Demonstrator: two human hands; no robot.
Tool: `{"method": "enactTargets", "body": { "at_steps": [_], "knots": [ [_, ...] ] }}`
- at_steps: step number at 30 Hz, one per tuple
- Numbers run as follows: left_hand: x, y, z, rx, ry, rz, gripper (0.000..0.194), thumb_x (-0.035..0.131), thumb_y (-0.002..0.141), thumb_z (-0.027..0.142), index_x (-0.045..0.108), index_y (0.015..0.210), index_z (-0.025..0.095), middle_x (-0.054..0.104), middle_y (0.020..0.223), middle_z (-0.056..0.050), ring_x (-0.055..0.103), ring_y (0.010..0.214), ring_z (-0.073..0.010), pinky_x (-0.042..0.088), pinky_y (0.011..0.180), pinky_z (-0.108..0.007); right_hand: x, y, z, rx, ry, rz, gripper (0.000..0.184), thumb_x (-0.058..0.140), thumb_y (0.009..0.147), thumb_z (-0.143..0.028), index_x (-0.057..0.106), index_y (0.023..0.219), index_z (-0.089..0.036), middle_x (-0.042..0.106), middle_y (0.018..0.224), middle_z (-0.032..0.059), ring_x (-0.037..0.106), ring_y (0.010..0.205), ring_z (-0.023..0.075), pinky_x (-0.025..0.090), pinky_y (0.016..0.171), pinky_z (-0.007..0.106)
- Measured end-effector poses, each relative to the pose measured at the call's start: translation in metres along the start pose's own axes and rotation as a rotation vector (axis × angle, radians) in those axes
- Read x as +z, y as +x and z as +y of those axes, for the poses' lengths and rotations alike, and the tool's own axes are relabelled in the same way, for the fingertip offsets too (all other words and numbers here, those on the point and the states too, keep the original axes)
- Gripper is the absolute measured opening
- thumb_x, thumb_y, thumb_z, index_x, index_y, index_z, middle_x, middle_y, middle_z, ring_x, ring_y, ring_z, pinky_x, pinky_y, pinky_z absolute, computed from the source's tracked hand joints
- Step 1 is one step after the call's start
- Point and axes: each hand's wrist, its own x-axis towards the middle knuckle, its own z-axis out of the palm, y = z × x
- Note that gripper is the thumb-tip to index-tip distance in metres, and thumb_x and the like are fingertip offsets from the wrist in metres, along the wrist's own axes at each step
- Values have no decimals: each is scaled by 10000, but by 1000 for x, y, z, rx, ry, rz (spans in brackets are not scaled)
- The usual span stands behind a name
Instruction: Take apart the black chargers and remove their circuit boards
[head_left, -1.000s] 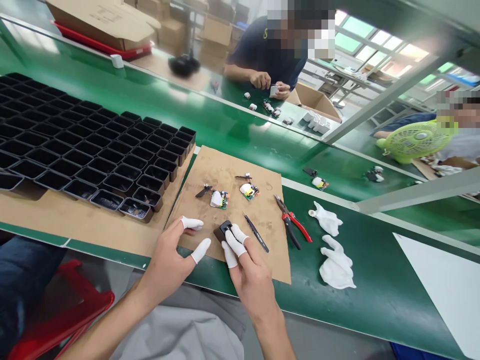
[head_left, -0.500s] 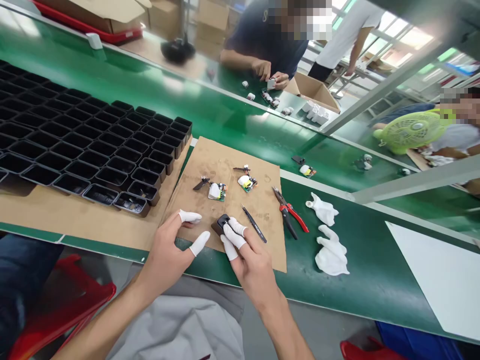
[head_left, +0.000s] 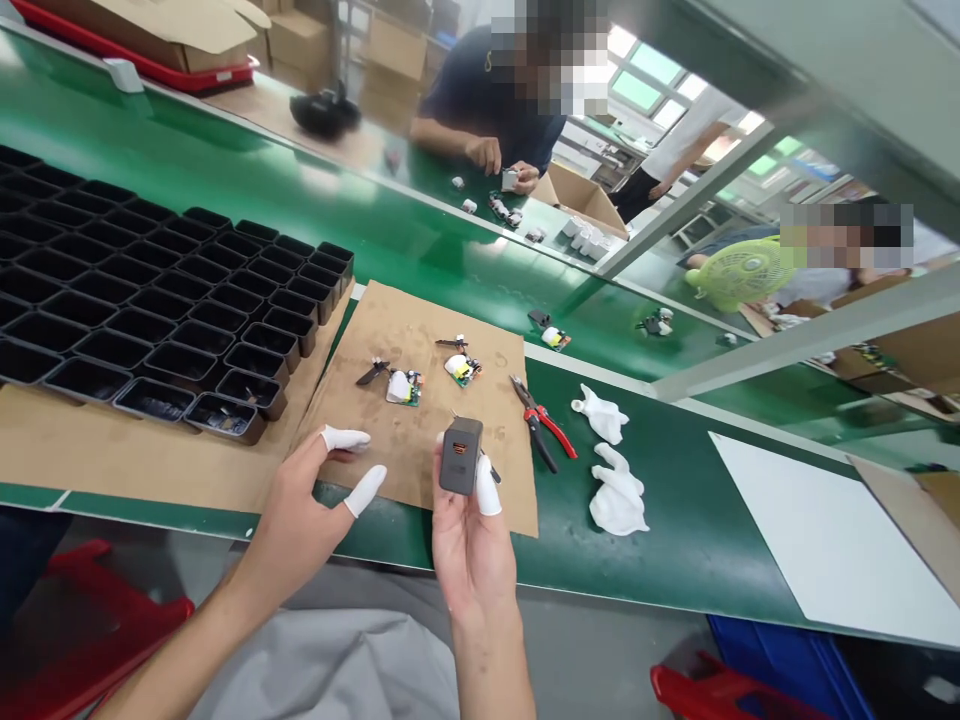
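In my right hand is a small black plastic housing with a slot in its face that shows orange-copper parts inside. White finger cots cover some of my fingertips. My left hand hovers over the near edge of the cardboard sheet, thumb and forefinger apart, holding nothing. Beyond my hands lie two small circuit boards with white and yellow parts and black pieces wired to them. The tweezers are mostly hidden behind the housing and my right hand. Red-and-black pliers rest at the cardboard's right edge.
Rows of black open housings fill the left side. White crumpled cloth pieces and a white board lie at right. Another circuit board sits past the metal rail. Across the bench a co-worker handles a small part.
My right hand has turned palm up and raised the black housing, so its slotted face now shows. My left hand keeps its open pose. The view has shifted slightly to the right.
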Motion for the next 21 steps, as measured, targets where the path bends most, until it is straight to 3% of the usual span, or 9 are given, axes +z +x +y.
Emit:
{"method": "enactTargets", "body": {
  "at_steps": [7, 10, 12, 14, 17, 21],
  "knots": [
    [0, 0, 0, 4, -2, -9, 270, 778, 1056, 430, 723, 1267, 271, 769, 1213, -61, 747, 1149, -273, 605, 1050, -436, -19, 2, 1, -187, -264, -207, 426, 598, 1190, -518, 834, 1450, -278, 807, 1519, 107, 778, 1440, 321, 667, 1216, 561],
    [1, 0, -2, -2, -13, -4, 261, 780, 1053, 424, 724, 1256, 270, 766, 1210, -62, 740, 1144, -272, 599, 1053, -441, -20, 0, 0, -296, -369, -142, 431, 567, 1209, -489, 776, 1518, -272, 810, 1521, 126, 815, 1384, 299, 730, 1133, 497],
    [1, 0, -2, -10, -14, -6, 255, 778, 1053, 420, 725, 1253, 270, 767, 1220, -64, 740, 1153, -275, 598, 1061, -445, -20, 0, -1, -474, -539, -39, 413, 679, 1167, -439, 746, 1532, -257, 835, 1463, 144, 847, 1311, 285, 755, 1066, 439],
    [0, 0, 0, -13, -6, -5, 248, 774, 1054, 411, 723, 1250, 269, 769, 1233, -65, 744, 1162, -276, 602, 1064, -444, -22, 2, -5, -644, -801, -36, 410, 770, 1114, -356, 745, 1509, -248, 839, 1428, 152, 844, 1289, 286, 736, 1092, 442],
    [0, 0, 5, 25, 44, -11, 229, 760, 1059, 392, 722, 1247, 268, 769, 1205, -59, 752, 1139, -272, 622, 1036, -433, -25, 8, -13, -751, -1131, -207, 393, 742, 1112, -246, 732, 1505, -250, 835, 1404, 148, 821, 1313, 296, 698, 1152, 484],
    [1, 1, 12, 185, 157, -105, 275, 745, 1049, 325, 723, 1315, 258, 789, 1234, -89, 776, 1164, -298, 665, 1023, -450, -28, 15, -19, -822, -1220, -329, 457, 735, 1099, -169, 697, 1547, -255, 825, 1392, 148, 811, 1324, 299, 703, 1137, 475]
  ]
}}
